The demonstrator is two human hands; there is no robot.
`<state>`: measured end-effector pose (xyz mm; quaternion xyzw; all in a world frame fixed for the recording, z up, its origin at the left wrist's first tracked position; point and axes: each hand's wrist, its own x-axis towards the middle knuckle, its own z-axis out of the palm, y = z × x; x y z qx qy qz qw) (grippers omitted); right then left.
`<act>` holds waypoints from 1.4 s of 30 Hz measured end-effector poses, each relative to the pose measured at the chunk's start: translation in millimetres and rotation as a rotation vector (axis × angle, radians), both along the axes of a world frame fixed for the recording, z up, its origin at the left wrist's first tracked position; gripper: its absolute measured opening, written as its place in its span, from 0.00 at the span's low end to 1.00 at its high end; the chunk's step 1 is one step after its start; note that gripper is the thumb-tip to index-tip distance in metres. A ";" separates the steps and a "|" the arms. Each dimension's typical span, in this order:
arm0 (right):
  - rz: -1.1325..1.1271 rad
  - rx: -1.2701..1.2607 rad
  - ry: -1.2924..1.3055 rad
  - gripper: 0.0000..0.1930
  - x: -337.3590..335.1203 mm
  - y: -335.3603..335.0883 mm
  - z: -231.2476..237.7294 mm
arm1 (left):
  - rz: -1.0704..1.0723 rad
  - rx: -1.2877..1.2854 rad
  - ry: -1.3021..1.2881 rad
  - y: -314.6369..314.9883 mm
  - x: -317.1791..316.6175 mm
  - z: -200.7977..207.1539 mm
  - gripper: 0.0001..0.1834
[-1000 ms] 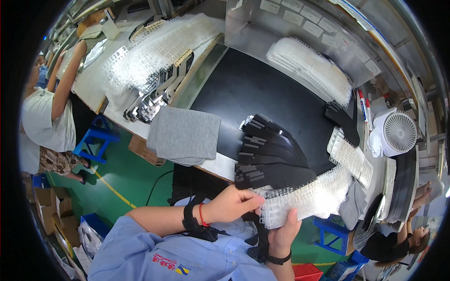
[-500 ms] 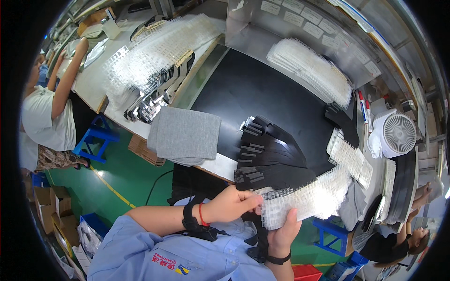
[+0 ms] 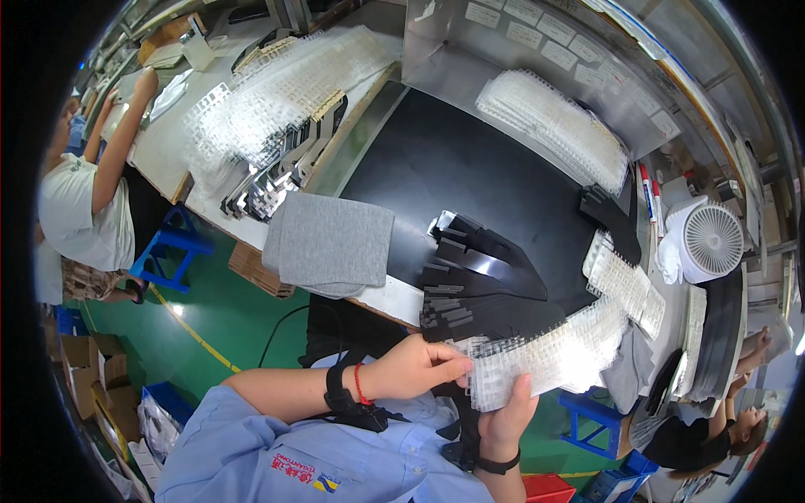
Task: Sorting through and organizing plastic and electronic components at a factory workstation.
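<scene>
1. The worktop [image 3: 411, 159] carries a smooth black surface, with a pale strip along its near edge and a grey metal panel [image 3: 444, 63] bearing paper labels at the back.
2. The translucent gridded sheets [image 3: 545, 352] sit overlapped at the near edge of the worktop, their left end between the person's two hands.
3. The left hand [image 3: 429, 367] pinches the corner of that end between thumb and fingers; the right hand [image 3: 508, 417] grips its lower edge, thumb on top.
4. Black strips [image 3: 495, 289] lie fanned out just beyond the sheets, their slotted ends to the left.
5. Folded grey cloths [image 3: 335, 243] rest at the worktop's left corner; another pile of gridded sheets [image 3: 553, 126] lies against the back panel.
6. To the right stand a white fan [image 3: 714, 239] and, near it, markers [image 3: 650, 194].
7. On the left, a neighbouring table [image 3: 159, 155] bears more clear sheets [image 3: 293, 84], with a co-worker [image 3: 84, 201] in a white top beside it.
8. The floor [image 3: 226, 314] is green with a yellow line; blue stools [image 3: 172, 247] and cardboard boxes [image 3: 88, 369] stand on it.
</scene>
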<state>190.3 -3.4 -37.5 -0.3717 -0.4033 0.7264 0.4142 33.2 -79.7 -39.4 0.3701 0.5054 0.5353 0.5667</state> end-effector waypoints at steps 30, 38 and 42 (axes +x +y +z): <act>-0.043 0.004 -0.028 0.25 1.5 -0.5 -3.2 | 0.067 -0.063 -0.316 -1.8 3.0 -8.7 0.14; 0.057 0.056 0.099 0.28 5.9 1.4 5.9 | 0.066 0.042 -0.150 -0.2 -1.4 2.5 0.12; 0.004 0.060 0.040 0.29 17.1 2.5 -6.0 | 0.068 -0.003 -0.153 0.3 0.7 6.8 0.13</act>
